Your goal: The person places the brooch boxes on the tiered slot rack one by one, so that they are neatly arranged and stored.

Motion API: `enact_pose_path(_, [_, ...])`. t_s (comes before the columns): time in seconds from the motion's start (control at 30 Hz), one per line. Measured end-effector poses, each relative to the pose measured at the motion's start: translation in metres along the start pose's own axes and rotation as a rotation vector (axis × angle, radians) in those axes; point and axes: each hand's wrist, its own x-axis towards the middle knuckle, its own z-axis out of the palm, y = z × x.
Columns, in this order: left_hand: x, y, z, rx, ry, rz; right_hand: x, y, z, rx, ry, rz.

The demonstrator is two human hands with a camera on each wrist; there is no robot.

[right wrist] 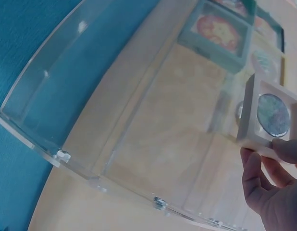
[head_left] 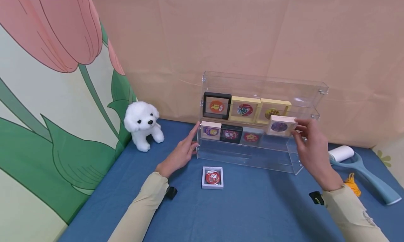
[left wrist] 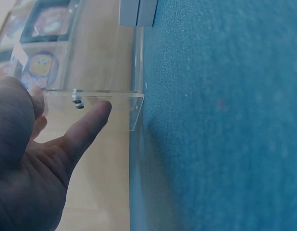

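A clear acrylic display rack [head_left: 246, 158] with stepped tiers stands against the back wall. My right hand [head_left: 312, 147] pinches a pale pink square frame [head_left: 282, 125] by its right side, in front of the rack's middle tiers. Inside that frame is a dark round badge [right wrist: 273, 114]. My left hand [head_left: 179, 154] touches or nearly touches the rack's left end, fingers extended; the left wrist view shows one fingertip by the clear side panel [left wrist: 95, 94]. Black [head_left: 217, 106] and yellow frames [head_left: 245, 109] fill the upper row. Below sit pink [head_left: 210, 130], black [head_left: 231, 134] and grey frames [head_left: 251, 136].
A white frame with a red badge [head_left: 213, 177] lies on the blue cloth [head_left: 240, 207] before the rack. A white plush dog [head_left: 143, 124] sits at the left. To the right are a blue-handled lint roller [head_left: 369, 175] and an orange bundle of cord [head_left: 352, 185].
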Motion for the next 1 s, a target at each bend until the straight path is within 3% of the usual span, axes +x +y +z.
enact_pose_path(0.4, [0.000,0.000,0.000,-0.021,-0.005,-0.007,-0.003,0.010,0.018,-0.042,-0.034,0.026])
enact_pose_path(0.7, [-0.001,-0.001,-0.001,-0.011,0.004,-0.011,-0.014,0.018,0.025,-0.149,-0.224,-0.015])
enact_pose_path(0.83, [-0.002,-0.001,-0.001,-0.013,0.005,-0.015,-0.015,0.018,0.025,-0.157,-0.214,-0.023])
enact_pose_path(1.0, [0.000,0.000,0.000,-0.013,-0.001,-0.005,-0.017,0.014,0.023,-0.156,-0.140,-0.043])
